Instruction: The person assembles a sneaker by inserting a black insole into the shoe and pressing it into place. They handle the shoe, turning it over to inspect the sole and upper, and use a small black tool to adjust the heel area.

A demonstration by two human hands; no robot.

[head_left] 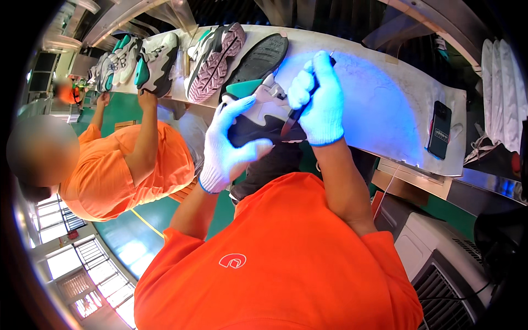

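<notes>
My left hand point(228, 143), in a white knit glove, grips a white, grey and black sneaker point(268, 114) by one end, the thumb and fingers spread along it. A teal piece point(243, 88) shows at the shoe's opening. In my gloved right hand point(322, 102), closed in a fist, is a slim dark-handled tool. Its flat reddish-brown tip point(287, 127) points down at the sneaker's side, close to the lower edge; whether it touches cannot be made out. The sneaker is held above the bench's near edge, under blue-violet light.
On the bench point(379, 110), a black sole point(258, 58) and a sneaker with a pink-grey sole point(217, 60) lie beyond my left hand. Several more sneakers stand farther left, where a co-worker in orange point(132, 165) works. A dark phone point(440, 130) rests at the right.
</notes>
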